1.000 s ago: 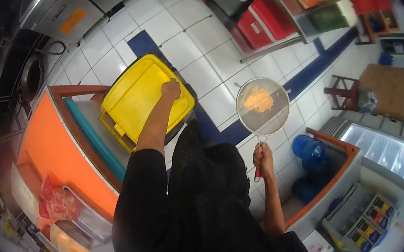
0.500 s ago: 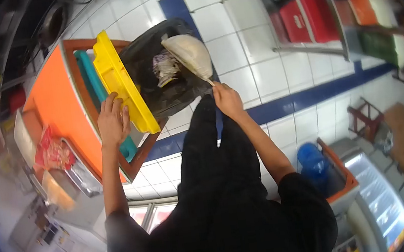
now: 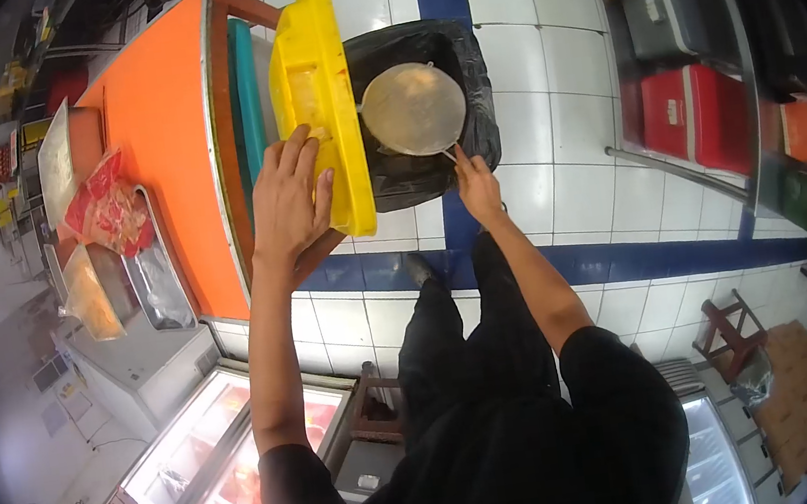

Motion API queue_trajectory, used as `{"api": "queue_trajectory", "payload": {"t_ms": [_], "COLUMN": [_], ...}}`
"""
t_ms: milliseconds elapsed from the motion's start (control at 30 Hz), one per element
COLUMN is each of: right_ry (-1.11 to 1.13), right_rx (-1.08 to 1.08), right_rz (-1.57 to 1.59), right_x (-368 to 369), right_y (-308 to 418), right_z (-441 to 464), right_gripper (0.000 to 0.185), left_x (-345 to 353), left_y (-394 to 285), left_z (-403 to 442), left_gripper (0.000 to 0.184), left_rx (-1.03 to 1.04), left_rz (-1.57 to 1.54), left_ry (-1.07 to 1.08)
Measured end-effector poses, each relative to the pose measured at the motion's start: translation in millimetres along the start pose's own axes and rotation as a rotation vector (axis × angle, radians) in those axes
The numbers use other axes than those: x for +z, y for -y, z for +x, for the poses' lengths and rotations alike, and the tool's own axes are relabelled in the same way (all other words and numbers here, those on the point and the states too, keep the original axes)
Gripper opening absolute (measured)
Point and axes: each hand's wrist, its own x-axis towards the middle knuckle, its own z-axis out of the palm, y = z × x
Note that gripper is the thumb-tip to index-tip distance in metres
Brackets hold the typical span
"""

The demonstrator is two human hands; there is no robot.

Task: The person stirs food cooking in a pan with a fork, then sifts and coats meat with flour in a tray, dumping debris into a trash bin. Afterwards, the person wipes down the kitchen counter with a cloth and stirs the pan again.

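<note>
My right hand (image 3: 478,185) is closed round the handle of a round mesh strainer (image 3: 413,110). The strainer's mesh lies over the opening of a bin lined with a black bag (image 3: 476,107); a small orange-tinted patch shows at its upper edge. Most of the bin's inside is hidden beneath it. My left hand (image 3: 294,195) rests with fingers apart against the yellow lid (image 3: 334,109), which stands raised on the bin's left side. Whether those fingers grip the lid's edge is not clear, but they look spread.
An orange-topped table (image 3: 162,130) stands left, with a metal tray (image 3: 159,272) and a red plastic bag (image 3: 111,207). At right, a rack holds a red cooler (image 3: 695,120). Lit freezers (image 3: 219,476) are lower left; a stool (image 3: 731,338) is lower right.
The lid was lifted from the bin and swung to the left. The strainer moved from the right to over the bin and was turned, and the orange food pile no longer shows on it.
</note>
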Motion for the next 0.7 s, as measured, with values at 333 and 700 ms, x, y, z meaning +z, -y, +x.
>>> {"api": "queue_trajectory", "payload": {"t_ms": [333, 700], "right_ry": [-0.052, 0.287], "right_rx": [0.309, -0.047], "right_rz": [0.847, 0.840], "right_x": [-193.7, -59.0], "right_y": [35.4, 417.2], "right_z": [-72.2, -228.5], "right_gripper": [0.042, 0.037], "left_x": [74.2, -55.4], "left_y": [-33.8, -29.4], "left_z": [-1.5, -401.7], "left_gripper": [0.054, 0.036], "left_rx": [0.069, -0.271], "left_rz": [-0.326, -1.705], "left_ry": [-0.029, 0.004]}}
